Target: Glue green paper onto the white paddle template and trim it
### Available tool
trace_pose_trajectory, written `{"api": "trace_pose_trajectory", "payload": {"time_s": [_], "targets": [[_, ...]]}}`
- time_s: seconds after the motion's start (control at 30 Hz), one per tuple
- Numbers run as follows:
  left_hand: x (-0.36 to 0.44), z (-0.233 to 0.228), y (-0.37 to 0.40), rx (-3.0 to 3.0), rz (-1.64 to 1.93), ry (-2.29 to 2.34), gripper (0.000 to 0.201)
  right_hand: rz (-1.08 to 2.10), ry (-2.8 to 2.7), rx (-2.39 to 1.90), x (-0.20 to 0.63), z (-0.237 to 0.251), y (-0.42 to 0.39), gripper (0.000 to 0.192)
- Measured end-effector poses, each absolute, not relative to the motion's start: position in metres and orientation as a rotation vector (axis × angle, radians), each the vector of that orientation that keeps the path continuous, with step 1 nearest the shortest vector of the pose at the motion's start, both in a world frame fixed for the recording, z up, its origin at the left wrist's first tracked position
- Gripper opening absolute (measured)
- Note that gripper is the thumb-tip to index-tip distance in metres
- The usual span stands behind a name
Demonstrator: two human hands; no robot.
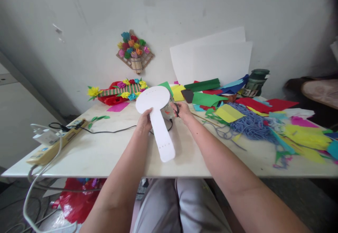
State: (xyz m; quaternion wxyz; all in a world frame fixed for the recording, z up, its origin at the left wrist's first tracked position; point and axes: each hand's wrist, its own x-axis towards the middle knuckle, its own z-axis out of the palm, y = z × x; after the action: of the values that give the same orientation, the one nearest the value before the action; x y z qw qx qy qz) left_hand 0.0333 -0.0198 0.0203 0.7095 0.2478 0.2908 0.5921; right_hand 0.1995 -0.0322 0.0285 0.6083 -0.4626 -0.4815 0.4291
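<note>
White card cut-out (157, 117), shaped like a round head on a long rounded handle, sits between the two hands just above the pale tabletop (105, 152). Rows of small dots show near its top edge and near the lower end of the handle. The left hand (144, 121) pinches the cut-out where the round part narrows into the handle, thumb on the front face and fingers tucked behind. The right hand (182, 110) is at the right edge of the round part, fingers curled around the dark handles of a pair of scissors (176, 109); the blades are hidden behind the card, so how far they are apart cannot be told.

Beyond the right hand, and spreading far to its right, lies a heap of coloured paper scraps (211, 97) in green, red, yellow and pink, with a tangle of blue yarn (250, 124) among them. A dark green jar (255, 82) stands behind that heap, beside large white sheets (211, 60) leaning on the wall. Beyond the left hand sits a paper flower decoration (118, 91), and a second bunch of paper flowers (134, 51) hangs on the wall above it. Well to the left of the left hand, a power strip (55, 144) lies near the table edge, its black cable (111, 131) running toward the hands.
</note>
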Motion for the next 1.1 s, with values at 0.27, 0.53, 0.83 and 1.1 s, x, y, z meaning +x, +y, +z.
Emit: {"api": "trace_pose_trajectory", "payload": {"time_s": [0.27, 0.53, 0.83, 1.1], "targets": [[0.035, 0.016, -0.014, 0.518, 1.415, 0.698, 0.025, 1.024, -1.107, -1.027, 0.199, 0.024, -0.029, 0.026], [0.032, 0.017, -0.015, 0.52, 1.423, 0.734, 0.027, 1.067, -1.079, -1.008, 0.195, 0.016, -0.026, 0.027], [0.029, 0.015, -0.013, 0.542, 1.431, 0.726, 0.033, 1.067, -1.085, -1.003, 0.198, 0.013, -0.023, 0.029], [0.03, 0.016, -0.016, 0.595, 1.445, 0.711, 0.034, 1.097, -1.071, -1.035, 0.201, 0.019, -0.027, 0.031]]}}
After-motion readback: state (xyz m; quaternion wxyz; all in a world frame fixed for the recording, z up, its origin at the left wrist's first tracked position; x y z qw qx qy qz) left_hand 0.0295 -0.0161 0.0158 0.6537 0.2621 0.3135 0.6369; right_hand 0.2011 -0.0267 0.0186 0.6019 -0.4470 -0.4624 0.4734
